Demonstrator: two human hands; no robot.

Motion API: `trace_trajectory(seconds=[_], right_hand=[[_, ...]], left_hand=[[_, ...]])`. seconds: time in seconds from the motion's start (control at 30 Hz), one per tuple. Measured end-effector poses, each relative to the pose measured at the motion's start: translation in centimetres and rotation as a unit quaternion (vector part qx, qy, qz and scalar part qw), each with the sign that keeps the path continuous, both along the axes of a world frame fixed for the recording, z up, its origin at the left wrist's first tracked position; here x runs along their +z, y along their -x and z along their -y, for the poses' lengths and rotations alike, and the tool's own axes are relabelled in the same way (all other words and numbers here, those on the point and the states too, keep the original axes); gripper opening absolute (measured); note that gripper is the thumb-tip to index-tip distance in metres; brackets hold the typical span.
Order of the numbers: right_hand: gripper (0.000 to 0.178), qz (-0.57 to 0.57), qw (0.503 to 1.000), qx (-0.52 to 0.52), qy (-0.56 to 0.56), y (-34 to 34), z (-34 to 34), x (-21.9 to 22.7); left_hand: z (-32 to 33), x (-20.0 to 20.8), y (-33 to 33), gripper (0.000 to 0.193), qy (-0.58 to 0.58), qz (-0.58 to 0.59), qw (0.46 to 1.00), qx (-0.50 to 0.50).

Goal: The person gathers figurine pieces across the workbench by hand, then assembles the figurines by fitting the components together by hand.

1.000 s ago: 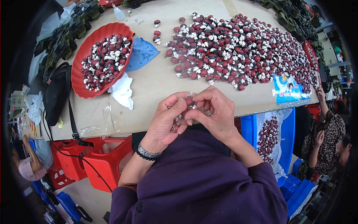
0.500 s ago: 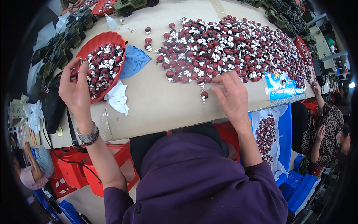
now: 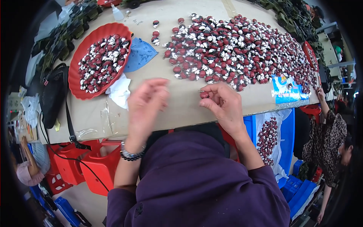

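Note:
My right hand (image 3: 224, 106) pinches a small figurine (image 3: 204, 94) with a round, dark red top between thumb and fingertips, just above the table. Opposite it, my left hand (image 3: 146, 108) is smeared by motion, so its fingers and anything in them cannot be made out. A large heap of the same red, white and black figurines (image 3: 227, 53) spreads over the table beyond my right hand. Many more lie in a red scalloped bowl (image 3: 74, 77) on the left. Several loose figurines (image 3: 155, 34) stand in a short row between bowl and heap.
Beside the bowl lie a blue cloth (image 3: 140, 56) and a white tissue (image 3: 119, 90). A blue printed packet (image 3: 287, 90) sits at the table's right edge. Below stands a blue crate (image 3: 288, 140) with more red pieces. Green toy vehicles (image 3: 60, 49) line the left side. A co-worker sits at the right.
My left hand has moved from the bowl rightward and nearer to me, toward my right hand. My right hand has closed on a figurine and shifted slightly left and nearer to me.

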State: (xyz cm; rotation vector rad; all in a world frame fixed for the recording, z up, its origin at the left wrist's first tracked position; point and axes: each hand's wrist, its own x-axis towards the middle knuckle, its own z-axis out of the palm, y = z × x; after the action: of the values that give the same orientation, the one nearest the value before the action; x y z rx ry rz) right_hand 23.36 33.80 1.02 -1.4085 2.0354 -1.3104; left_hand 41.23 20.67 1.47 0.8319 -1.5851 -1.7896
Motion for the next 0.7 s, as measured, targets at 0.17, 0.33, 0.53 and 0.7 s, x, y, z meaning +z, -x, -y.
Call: trace_trajectory(seconds=[0.17,0.33,0.53,0.7], right_hand=[[0.031,-0.034,0.998,0.034,0.039,-1.7,0.4,1.1],[0.035,-0.074,0.992,0.060,0.087,-2.0,0.6,0.8],[0.024,-0.065,0.994,0.030,0.080,-0.3,0.4,1.0],[0.026,-0.277,0.955,-0.100,-0.015,3.8,1.1,0.2]], left_hand=[[-3.6,-1.6,1.5,0.030,-0.312,-0.113,0.934,-0.135],[-3.8,-2.3,1.4,0.031,-0.363,-0.150,0.909,-0.142],[-3.8,-2.5,1.2,0.031,-0.364,-0.164,0.906,-0.139],[-4.0,-2.7,1.4,0.033,-0.356,-0.148,0.916,-0.112]])
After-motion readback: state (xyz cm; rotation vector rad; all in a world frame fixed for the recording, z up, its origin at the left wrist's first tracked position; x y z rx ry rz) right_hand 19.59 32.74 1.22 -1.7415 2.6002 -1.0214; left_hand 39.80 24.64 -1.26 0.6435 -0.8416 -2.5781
